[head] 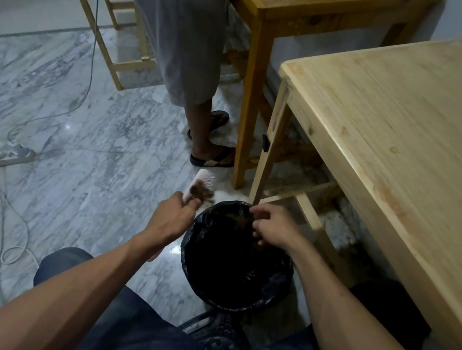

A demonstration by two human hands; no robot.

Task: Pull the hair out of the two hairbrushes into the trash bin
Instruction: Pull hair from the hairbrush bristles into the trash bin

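head view: bin point(229, 293) black-lined (hair clump point(243, 222) inside), hairbrush point(202, 183) beside.

The bin point(236, 256) stands on the floor point(94, 127) between the seated person's knees, at centre. The hairbrush point(202, 183) is at 11 o'clock of the bin, just beside its rim, in the left grip point(170, 219); hair point(201, 191) sits on the brush. The right grip point(271, 226) is over the bin's rim at 1 o'clock. A table point(413, 138) stands at 2 o'clock, a second table point(297, 5) behind it at 12. Another person's feet point(211, 147) are at 11, before that second table. A power strip point(5, 157) lies at 9.
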